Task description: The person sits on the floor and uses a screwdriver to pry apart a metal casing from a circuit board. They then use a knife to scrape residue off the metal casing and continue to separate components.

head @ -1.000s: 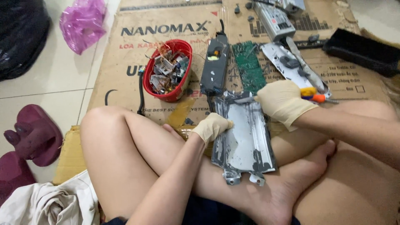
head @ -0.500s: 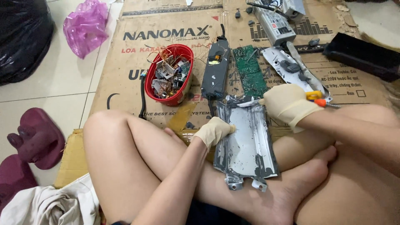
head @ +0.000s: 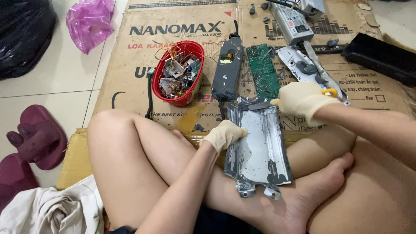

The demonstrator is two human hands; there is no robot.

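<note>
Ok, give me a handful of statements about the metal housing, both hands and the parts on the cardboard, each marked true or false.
1. The left hand grips the left edge of the metal housing. True.
2. Both hands are bare. False: both wear pale gloves.
3. The right hand holds a yellow-handled tool at the housing's top right corner. True.
4. The red bowl is empty. False: it holds wires and small components.
5. The green circuit board lies inside the bowl. False: it lies on the cardboard, beside the dark casing.
</note>
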